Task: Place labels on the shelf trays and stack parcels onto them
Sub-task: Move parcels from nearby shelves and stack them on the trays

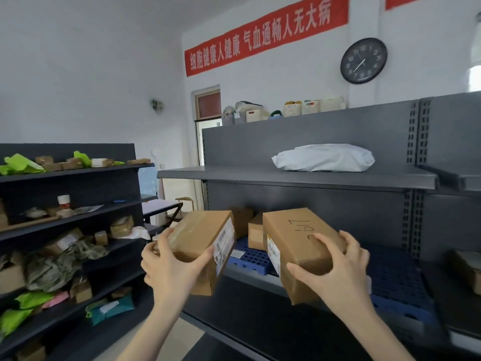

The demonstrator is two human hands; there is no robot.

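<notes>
My left hand (169,267) grips a taped brown cardboard parcel (203,235) with a white barcode label on its end. My right hand (335,264) holds a second brown parcel (294,233) with handwritten numbers on top and a white label on its left face. Both parcels are held in the air in front of the grey shelf unit, just before its lower shelf. On that lower shelf lies a blue perforated tray (250,259) with two small cardboard boxes (255,230) at the back. The upper shelf (286,178) holds a white plastic mailer bag (322,157).
A second dark shelf unit (78,204) on the left is crowded with boxes and green and grey mailer bags. More blue tray (398,282) extends right along the lower shelf, and a box (468,269) sits at the far right. A doorway (205,136) lies between the units.
</notes>
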